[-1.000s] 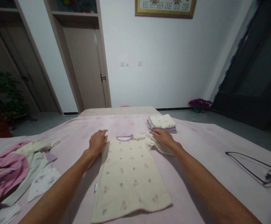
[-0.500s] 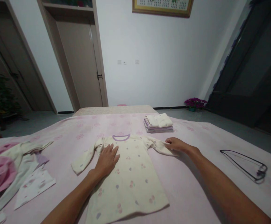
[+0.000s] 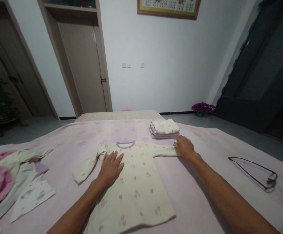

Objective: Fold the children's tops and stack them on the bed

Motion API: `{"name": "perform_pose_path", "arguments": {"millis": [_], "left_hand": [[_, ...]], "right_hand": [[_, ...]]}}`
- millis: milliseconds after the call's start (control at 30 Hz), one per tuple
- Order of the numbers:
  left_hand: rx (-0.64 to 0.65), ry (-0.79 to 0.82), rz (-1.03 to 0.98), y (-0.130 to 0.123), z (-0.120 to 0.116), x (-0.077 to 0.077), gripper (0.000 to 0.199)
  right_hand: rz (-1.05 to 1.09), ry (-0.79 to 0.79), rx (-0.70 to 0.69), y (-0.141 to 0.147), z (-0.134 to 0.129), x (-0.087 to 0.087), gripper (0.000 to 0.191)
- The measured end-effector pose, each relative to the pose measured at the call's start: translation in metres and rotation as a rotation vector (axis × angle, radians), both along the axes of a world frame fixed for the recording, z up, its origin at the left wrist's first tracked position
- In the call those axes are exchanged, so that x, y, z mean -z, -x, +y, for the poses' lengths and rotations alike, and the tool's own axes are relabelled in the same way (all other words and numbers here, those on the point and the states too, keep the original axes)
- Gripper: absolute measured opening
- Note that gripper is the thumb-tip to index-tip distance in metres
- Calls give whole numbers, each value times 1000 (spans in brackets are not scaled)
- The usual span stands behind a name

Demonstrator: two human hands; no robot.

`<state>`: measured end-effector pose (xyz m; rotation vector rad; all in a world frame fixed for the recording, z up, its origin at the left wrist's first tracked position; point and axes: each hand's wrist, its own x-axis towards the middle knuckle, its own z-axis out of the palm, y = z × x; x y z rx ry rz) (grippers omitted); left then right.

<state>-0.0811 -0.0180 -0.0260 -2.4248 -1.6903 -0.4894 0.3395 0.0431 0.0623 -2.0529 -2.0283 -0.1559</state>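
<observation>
Cream shirt (image 3: 135,185), purple collar (image 3: 125,147), lying flat mid-scene on the pink cover (image 3: 65,138), collar at the far end, hem nearest. Left hand (image 3: 111,168): palm down on the upper left of the chest, fingers a bit spread, pressing flat, gripping nothing. Right hand (image 3: 184,146): at the outer end of the right sleeve (image 3: 165,150), fingers curled over the cuff area (can't tell if it's pinched or just covered). That sleeve runs straight out to the right; the left sleeve (image 3: 85,169) angles out to the near left, bunched at the shoulder. Folded stack (image 3: 165,130) sits just beyond the right sleeve, far side. Loose clothes pile (image 3: 21,178) at left, pink and white pieces. Black hanger (image 3: 252,175) at right, well apart from the shirt.
</observation>
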Motion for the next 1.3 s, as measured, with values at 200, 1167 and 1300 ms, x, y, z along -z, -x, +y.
{"name": "perform_pose_path", "arguments": {"millis": [200,1167,1300], "left_hand": [[6,1,-20,0,-2,-2,50],[-15,14,-17,1,-4,-4,49],[-16,25,-27,0,-4,-3,49]], "right_hand": [[28,70,-402,108,-28,27,53],[-30,258,-216,97,-30,54,64],[-74,220,-45,64,-26,69,64]]}}
